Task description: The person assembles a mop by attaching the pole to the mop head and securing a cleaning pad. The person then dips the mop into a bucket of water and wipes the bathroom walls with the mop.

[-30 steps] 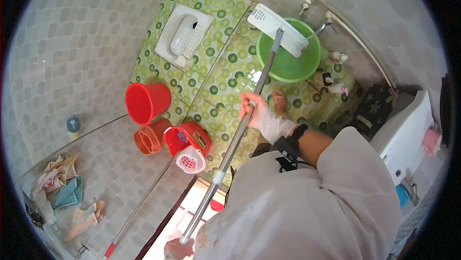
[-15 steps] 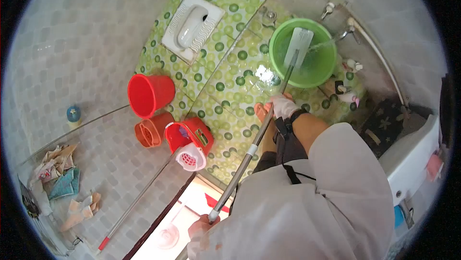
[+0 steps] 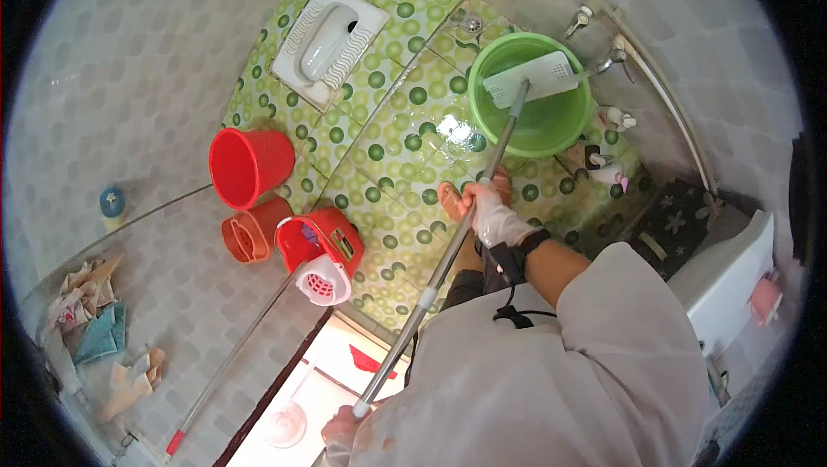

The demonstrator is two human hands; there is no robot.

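Observation:
A flat mop runs diagonally across the view, its metal pole (image 3: 445, 264) held in both of my hands. My right hand (image 3: 495, 215), partly covered in white, is closed around the middle of the pole. Lower down, my left hand (image 3: 345, 432) grips the pole near its end. The mop's white perforated head (image 3: 554, 73) lies tilted across a green basin (image 3: 569, 141), inside its rim. From a tap (image 3: 615, 59) on the wall, water runs toward the basin and the mop head.
A squat toilet (image 3: 370, 12) is set in the green-dotted floor. On the left stand a red bucket (image 3: 280, 161), an orange bin (image 3: 247, 239) and a red mop bucket (image 3: 345, 239) with a second pole (image 3: 233, 355) beside it. Bottles (image 3: 610, 174) and a white sink (image 3: 728, 282) are at right.
The mop head has turned in the basin, from lengthwise along the pole to crosswise. My right hand has shifted slightly lower and left with the pole. The whole view has shifted a little.

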